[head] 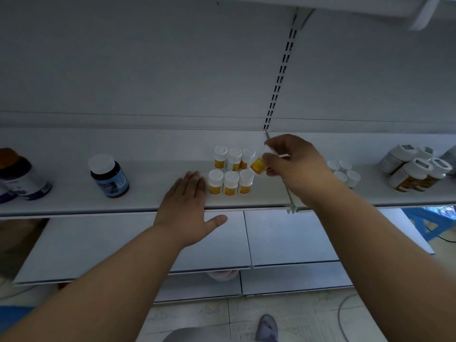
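Observation:
Several small white-capped bottles with yellow labels (230, 169) stand in two rows on a white shelf (153, 193). My right hand (293, 164) pinches one more such yellow-labelled bottle (257, 165), tilted on its side, just right of the back row. My left hand (185, 206) lies flat with straight fingers on the shelf's front edge. Its fingertips are right beside the front row's left bottle.
A dark bottle with a blue label (109, 176) and a larger purple-labelled jar (19, 176) stand to the left. Several white-capped bottles (343, 170) and bigger tubs (414, 169) sit to the right. A slotted upright (278, 80) and wire divider run behind my right hand. Lower shelves lie below.

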A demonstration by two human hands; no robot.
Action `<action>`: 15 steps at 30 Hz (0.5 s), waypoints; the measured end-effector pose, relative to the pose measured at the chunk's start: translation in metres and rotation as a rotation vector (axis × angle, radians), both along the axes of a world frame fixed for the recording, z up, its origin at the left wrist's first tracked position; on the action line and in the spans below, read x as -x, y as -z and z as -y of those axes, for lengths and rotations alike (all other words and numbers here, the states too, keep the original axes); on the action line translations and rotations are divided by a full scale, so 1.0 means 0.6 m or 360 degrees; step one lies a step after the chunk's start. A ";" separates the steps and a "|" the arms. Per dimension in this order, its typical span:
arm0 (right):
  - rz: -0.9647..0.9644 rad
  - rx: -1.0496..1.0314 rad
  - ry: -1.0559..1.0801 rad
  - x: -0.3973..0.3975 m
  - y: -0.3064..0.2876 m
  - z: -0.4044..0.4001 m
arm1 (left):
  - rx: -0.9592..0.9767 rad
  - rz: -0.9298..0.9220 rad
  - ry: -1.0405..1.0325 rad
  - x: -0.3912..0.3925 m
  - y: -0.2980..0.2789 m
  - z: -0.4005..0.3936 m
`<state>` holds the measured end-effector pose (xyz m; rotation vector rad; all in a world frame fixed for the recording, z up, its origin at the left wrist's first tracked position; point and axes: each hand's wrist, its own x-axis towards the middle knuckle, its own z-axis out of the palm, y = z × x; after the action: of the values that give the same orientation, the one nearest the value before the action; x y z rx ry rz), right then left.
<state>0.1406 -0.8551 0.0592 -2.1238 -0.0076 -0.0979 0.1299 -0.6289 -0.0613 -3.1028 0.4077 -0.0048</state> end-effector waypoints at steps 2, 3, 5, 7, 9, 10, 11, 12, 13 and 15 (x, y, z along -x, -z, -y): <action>0.0169 0.0325 -0.0054 -0.021 -0.003 -0.018 | -0.0002 -0.0006 -0.0005 0.001 -0.002 0.001; 0.0227 0.0419 -0.0094 -0.033 -0.004 -0.031 | -0.0005 -0.0008 -0.0006 0.002 -0.003 0.001; 0.0292 0.0574 -0.0224 -0.058 -0.002 -0.057 | -0.0008 -0.0011 -0.0011 0.002 -0.005 0.002; 0.0280 0.0725 -0.0379 -0.082 0.002 -0.079 | -0.0006 -0.0024 -0.0016 0.003 -0.008 0.004; 0.0229 0.0891 -0.0530 -0.102 0.009 -0.093 | -0.0010 -0.0024 -0.0013 0.004 -0.010 0.005; 0.0217 0.0989 -0.0605 -0.111 0.013 -0.098 | -0.0011 -0.0015 -0.0012 0.005 -0.011 0.005; 0.0216 0.1079 -0.0673 -0.118 0.018 -0.102 | -0.0009 -0.0003 -0.0012 0.006 -0.011 0.005; 0.0219 0.1152 -0.0724 -0.125 0.022 -0.105 | -0.0004 0.0008 -0.0014 0.006 -0.012 0.005; 0.0226 0.1211 -0.0759 -0.130 0.025 -0.108 | 0.0000 0.0012 -0.0019 0.006 -0.012 0.005; 0.0234 0.1307 -0.0816 -0.136 0.028 -0.113 | 0.0006 0.0001 -0.0024 0.006 -0.012 0.005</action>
<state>0.2220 -0.7873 0.0424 -2.8422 -0.7950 0.0704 0.1261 -0.6319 -0.0540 -3.1091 0.3850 -0.0063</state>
